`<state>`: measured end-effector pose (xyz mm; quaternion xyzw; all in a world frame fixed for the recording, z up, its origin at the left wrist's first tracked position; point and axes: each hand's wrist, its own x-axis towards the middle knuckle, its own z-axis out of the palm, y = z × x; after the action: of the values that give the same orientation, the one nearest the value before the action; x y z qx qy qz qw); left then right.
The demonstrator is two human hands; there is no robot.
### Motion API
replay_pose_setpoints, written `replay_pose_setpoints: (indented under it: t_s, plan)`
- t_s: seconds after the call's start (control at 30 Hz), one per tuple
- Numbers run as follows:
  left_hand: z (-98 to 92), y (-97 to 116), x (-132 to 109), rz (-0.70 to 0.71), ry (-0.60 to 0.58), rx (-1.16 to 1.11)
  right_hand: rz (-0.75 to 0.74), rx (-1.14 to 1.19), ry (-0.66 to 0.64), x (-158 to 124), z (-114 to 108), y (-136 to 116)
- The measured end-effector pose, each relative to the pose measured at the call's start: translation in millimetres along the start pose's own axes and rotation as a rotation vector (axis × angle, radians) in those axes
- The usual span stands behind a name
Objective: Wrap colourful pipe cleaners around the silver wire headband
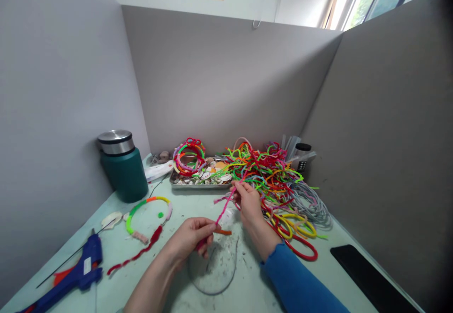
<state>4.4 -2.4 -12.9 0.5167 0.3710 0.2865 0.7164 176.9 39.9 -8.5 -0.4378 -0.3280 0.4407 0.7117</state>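
A bright pink pipe cleaner (225,207) runs slanting up between my two hands. My left hand (198,233) pinches its lower end, and a short orange fuzzy piece (223,232) sticks out rightward from the same fingertips. My right hand (249,203) is closed on the pink strand higher up, near the heap of pipe cleaners. Below my left hand a thin grey ring (226,288) curves over the table; whether the fingers grip its upper end is hidden. To the left lies a ring partly wrapped in coloured pieces (136,209), with a red twisted strand (141,251) trailing from it.
Tangled pipe cleaners (264,166) fill the back right, beside grey wire coils (311,204). A metal tray (198,186) holds shells and finished-looking rings. A green flask (123,176), a blue glue gun (85,266) and red-handled scissors (304,251) surround the workspace. Grey partitions enclose the table.
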Motion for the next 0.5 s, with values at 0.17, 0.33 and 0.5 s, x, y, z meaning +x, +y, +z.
replay_pose_setpoints:
  t_s: [0.17, 0.33, 0.5]
  plan:
    - [-4.5, -0.9, 4.0, 0.066, 0.126, -0.014, 0.091, -0.092, -0.137, -4.5, 2.1, -2.1]
    - [-7.0, 0.6, 4.8, 0.071, 0.216, -0.037, 0.167, -0.332, -0.567, -22.6, 11.3, 1.6]
    - [-6.6, -0.8, 6.6, 0.052, 0.265, -0.080, 0.079, -0.359, -0.519, -24.7, 13.5, 4.2]
